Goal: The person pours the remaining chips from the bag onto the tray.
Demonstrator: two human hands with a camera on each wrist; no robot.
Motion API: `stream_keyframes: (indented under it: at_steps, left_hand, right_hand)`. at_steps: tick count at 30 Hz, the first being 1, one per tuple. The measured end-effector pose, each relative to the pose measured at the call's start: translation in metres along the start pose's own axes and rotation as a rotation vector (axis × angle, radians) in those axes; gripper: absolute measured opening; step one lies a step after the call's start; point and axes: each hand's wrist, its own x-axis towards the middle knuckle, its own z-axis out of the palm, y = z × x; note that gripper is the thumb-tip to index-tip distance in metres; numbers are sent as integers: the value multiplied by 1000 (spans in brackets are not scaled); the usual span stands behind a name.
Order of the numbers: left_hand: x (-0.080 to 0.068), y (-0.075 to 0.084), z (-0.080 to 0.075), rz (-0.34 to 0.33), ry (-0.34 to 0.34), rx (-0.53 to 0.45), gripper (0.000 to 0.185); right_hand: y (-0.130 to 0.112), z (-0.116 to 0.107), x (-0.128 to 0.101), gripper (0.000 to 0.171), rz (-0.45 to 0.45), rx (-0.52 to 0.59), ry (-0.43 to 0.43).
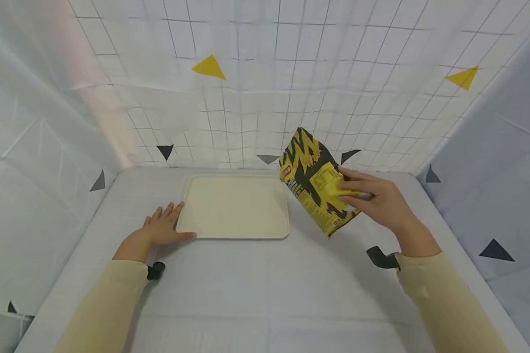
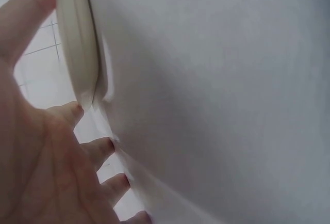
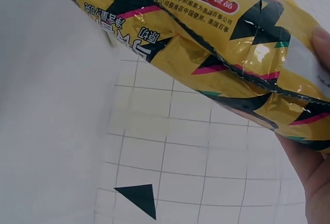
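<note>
A shallow cream tray [image 1: 236,206] lies flat at the back of the table. My left hand [image 1: 163,229] rests at the tray's left front corner with the fingers spread, the thumb against the front edge and the index finger along the left side. In the left wrist view, fingertips of the left hand [image 2: 56,152] touch the tray rim [image 2: 77,43]. Right of the tray, my right hand [image 1: 375,196] grips a yellow and black snack bag [image 1: 313,176], held tilted above the table. Its glossy printed side and seam fill the top of the right wrist view, with the right hand [image 3: 309,175] partly visible.
A white cloth covers the table [image 1: 229,289]. Behind it hangs a white gridded curtain [image 1: 256,63] with yellow and black triangles. Grey-white sheets [image 1: 490,171] close in both sides. Dark wrist mounts [image 1: 382,257] stick out from both sleeves.
</note>
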Motion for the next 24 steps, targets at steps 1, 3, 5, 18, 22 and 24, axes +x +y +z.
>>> stream_keyframes:
  at_steps: [1,3,5,18,22,24]
  left_hand:
    - [0,0,0,1,0,1,118]
    - [1,-1,1,4,0,6,119]
    - [2,-2,2,5,1,11,120]
    - [2,-3,2,15,3,7,120]
    - [2,-3,1,14,0,4,120]
    - [2,-3,1,13,-2,2,120]
  right_hand:
    - [-1,0,1,35,-4,0,2]
    - [-3,0,4,35,-7,-2,0]
    - [-6,0,7,35,-6,1,-5]
    - [-13,8,25,35,-40,48,-64]
    - [-14,13,31,34,-33,54,-94]
    - [-16,15,34,33,-31,61,-107]
